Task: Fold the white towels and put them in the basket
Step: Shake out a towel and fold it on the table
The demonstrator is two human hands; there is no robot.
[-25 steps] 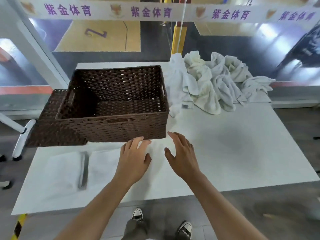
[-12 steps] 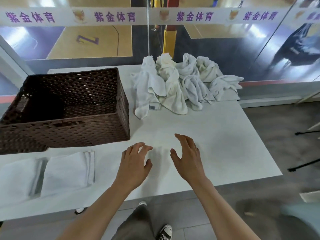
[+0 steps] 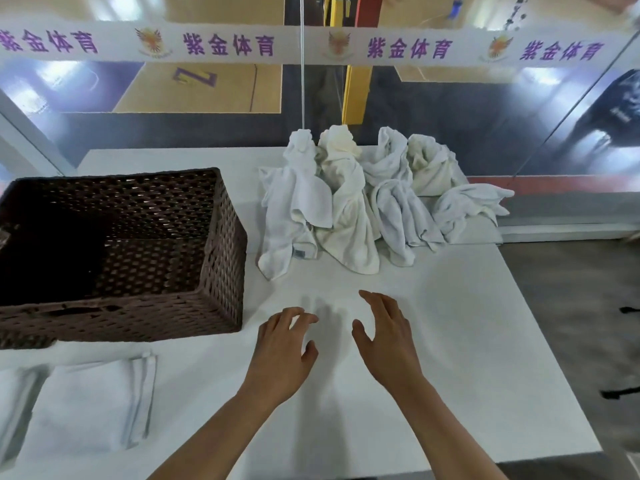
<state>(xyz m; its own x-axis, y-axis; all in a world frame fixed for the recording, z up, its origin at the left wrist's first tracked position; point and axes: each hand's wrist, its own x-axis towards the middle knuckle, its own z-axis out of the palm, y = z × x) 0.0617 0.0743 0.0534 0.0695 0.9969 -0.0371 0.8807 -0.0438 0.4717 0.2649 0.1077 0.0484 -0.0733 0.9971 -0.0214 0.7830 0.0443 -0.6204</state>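
Left hand [image 3: 282, 351], right hand [image 3: 384, 337]: both empty, fingers loosely spread, low over bare table [image 3: 450, 341], likely poised to reach for crumpled towel pile [image 3: 353, 216] at far edge. Contact with tabletop unclear. Folded towels [image 3: 93, 403] wait in front of basket [image 3: 221, 258], not yet in. Versus earlier frame: hands clear of basket, nearer pile.

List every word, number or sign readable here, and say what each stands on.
"紫金体育": purple, repeated along the white banner.
"Z": a purple mark on the court floor; it could be a 7.
Small text under the emblems on the banner: too blurred to read.
Print on the tag of the leftmost towel: too small to read.
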